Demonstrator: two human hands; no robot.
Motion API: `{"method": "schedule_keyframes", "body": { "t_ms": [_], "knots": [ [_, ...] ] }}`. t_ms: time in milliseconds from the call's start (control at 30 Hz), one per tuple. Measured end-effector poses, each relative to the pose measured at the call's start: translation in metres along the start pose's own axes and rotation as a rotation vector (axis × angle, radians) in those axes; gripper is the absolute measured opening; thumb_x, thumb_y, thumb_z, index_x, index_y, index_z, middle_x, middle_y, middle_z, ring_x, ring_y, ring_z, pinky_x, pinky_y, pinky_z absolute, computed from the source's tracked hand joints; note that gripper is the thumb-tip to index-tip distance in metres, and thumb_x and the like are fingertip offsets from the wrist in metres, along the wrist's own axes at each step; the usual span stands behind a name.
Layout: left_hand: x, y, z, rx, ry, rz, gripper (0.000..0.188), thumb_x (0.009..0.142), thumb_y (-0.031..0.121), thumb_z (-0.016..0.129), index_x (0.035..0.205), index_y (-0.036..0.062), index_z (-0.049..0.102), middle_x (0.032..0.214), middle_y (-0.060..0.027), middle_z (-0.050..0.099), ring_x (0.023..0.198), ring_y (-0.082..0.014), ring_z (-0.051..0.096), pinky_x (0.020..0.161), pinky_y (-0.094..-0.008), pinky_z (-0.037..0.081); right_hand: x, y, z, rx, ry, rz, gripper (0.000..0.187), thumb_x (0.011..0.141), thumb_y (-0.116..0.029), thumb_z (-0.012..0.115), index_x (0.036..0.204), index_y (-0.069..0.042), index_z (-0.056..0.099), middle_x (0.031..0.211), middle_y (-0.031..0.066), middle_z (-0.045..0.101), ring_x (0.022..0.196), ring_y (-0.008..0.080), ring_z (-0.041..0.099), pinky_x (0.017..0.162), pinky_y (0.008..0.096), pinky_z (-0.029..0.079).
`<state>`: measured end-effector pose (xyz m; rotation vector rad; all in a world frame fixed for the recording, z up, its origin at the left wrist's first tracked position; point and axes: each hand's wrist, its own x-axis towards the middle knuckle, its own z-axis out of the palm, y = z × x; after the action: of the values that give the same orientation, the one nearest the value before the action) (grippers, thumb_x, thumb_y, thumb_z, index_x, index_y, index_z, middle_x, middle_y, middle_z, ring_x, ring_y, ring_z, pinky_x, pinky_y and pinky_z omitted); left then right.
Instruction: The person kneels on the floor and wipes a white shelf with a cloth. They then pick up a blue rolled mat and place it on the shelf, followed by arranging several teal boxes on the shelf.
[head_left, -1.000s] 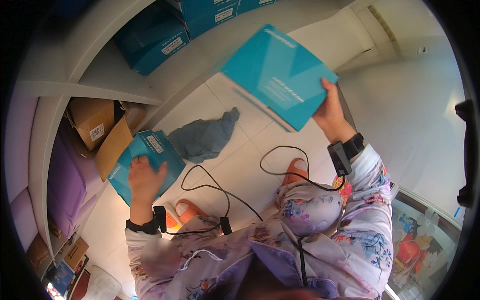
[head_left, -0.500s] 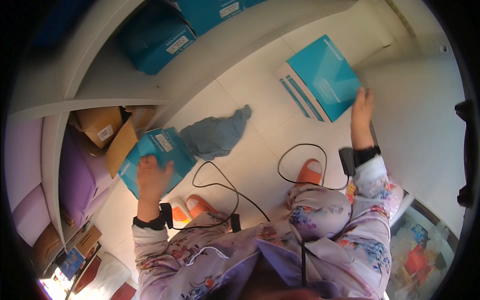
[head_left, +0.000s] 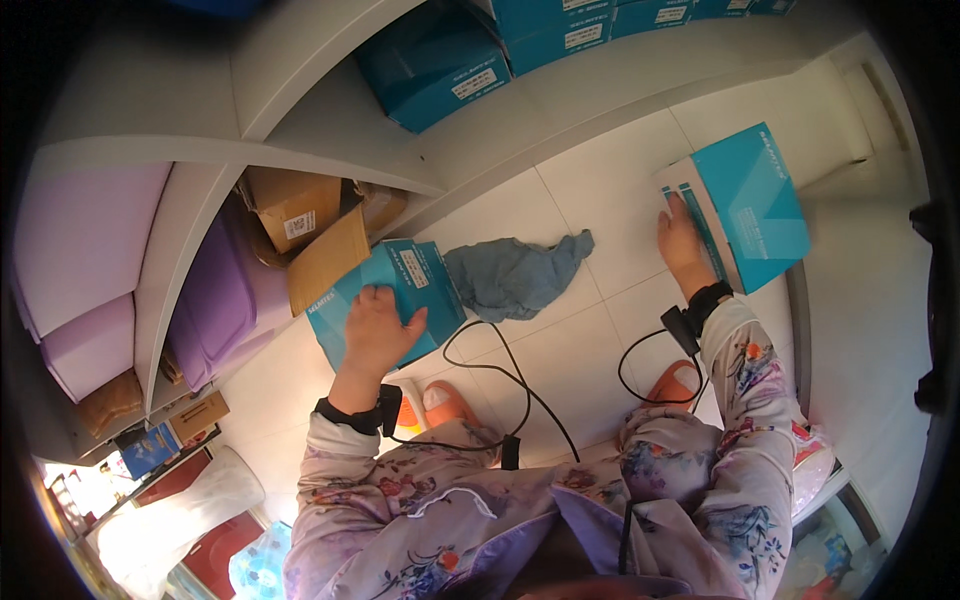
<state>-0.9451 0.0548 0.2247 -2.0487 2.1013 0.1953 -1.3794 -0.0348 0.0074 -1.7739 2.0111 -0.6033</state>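
Observation:
My left hand (head_left: 380,325) lies on top of a teal box (head_left: 435,300) on the floor at the left. Its fingers are slightly bent and its thumb is spread; it does not grip the box. At the right, a second teal box (head_left: 755,215) with a white side stands on the tiles near a pale upright panel. My right hand (head_left: 682,242) is at the white left side of that box, its fingers stretched out along it and not wrapped round it. A crumpled grey-blue cloth (head_left: 520,275) touches or nearly touches the left box.
A white shelf unit (head_left: 300,80) runs along the far and left sides, with teal boxes (head_left: 435,65), an opened cardboard box (head_left: 295,205) and purple bins (head_left: 215,290). A black cable (head_left: 525,385) loops between my wrists. My feet in orange slippers (head_left: 672,385) stand close by.
My right hand has gone from the right edge of the right box to its white left side. My left hand stays on the left box. The whole view has shifted.

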Motion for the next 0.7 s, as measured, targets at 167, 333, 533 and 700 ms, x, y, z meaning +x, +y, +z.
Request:
{"method": "schedule_keyframes", "body": {
  "t_ms": [167,333,533,700],
  "knots": [
    [-0.001,-0.001,-0.001,0.009,-0.021,-0.005,0.05,0.071,0.04,0.069,0.091,-0.0031,0.055,0.096,-0.02,0.054,0.09,-0.0353,0.054,0.075,-0.0398,0.049,0.041,0.024,-0.037,0.062,-0.08,0.114,0.038,0.089,-0.016,0.051,0.122,0.002,0.046,0.119,0.0249,0.052,0.109,0.0403,0.051,0.093,0.0441,0.041],
    [0.002,0.001,-0.001,-0.001,-0.014,-0.012,0.05,0.07,0.041,0.07,0.09,-0.0025,0.056,0.096,-0.0189,0.055,0.09,-0.0339,0.055,0.075,-0.0389,0.049,0.054,-0.045,-0.05,-0.034,-0.062,-0.11,0.031,0.083,-0.009,0.056,0.113,-0.001,0.054,0.114,0.0223,0.054,0.104,0.0392,0.052,0.092,0.0435,0.042],
    [0.002,-0.001,-0.004,-0.011,-0.022,-0.007,0.05,0.068,0.041,0.071,0.09,-0.0019,0.057,0.095,-0.0179,0.054,0.089,-0.0335,0.055,0.074,-0.0389,0.049,0.095,-0.258,-0.01,0.141,0.202,-0.878,0.04,0.077,-0.014,0.06,0.115,-0.004,0.054,0.124,0.0148,0.051,0.114,0.0313,0.048,0.101,0.0423,0.036],
    [0.002,0.0,-0.004,-0.042,-0.019,-0.033,0.05,0.067,0.041,0.071,0.09,-0.0012,0.057,0.094,-0.0176,0.054,0.088,-0.0333,0.055,0.073,-0.0392,0.049,0.136,-0.35,0.023,-0.065,0.265,-0.79,0.046,0.082,-0.027,0.059,0.124,-0.007,0.051,0.135,0.0096,0.044,0.126,0.0252,0.039,0.108,0.043,0.025]
  ]
}}
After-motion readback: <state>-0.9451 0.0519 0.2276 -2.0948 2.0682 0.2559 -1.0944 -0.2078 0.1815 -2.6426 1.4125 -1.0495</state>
